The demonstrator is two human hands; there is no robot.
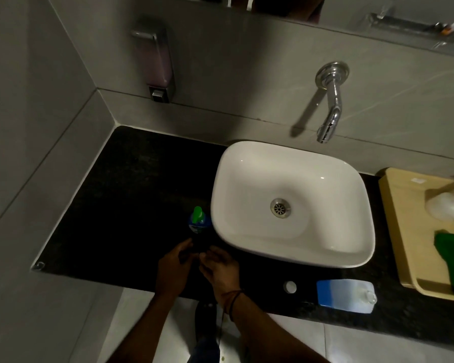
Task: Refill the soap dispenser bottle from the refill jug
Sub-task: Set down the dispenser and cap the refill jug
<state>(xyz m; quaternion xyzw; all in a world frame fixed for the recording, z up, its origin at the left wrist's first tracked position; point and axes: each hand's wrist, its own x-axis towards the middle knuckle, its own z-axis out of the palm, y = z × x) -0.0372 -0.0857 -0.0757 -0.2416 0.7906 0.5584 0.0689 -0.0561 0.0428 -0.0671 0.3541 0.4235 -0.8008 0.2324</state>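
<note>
The soap dispenser bottle (199, 221), small with a green pump top, stands upright on the black counter (131, 195) just left of the basin. My left hand (174, 263) and my right hand (219, 267) hover close together at the counter's front edge, just below the bottle and not touching it. Their fingers are loosely apart, and I see nothing in them. The refill jug (344, 296), translucent with blue liquid, sits at the front right of the counter with its round mouth towards the right. A small white round cap (290, 287) lies on the counter to the left of the jug.
A white countertop basin (236, 163) fills the middle, under a chrome wall tap (330, 100). A wall-mounted dispenser (156, 61) hangs at the back left. At the right, a beige tray (396, 218) holds a green cloth (452, 258) and a white object (447, 205).
</note>
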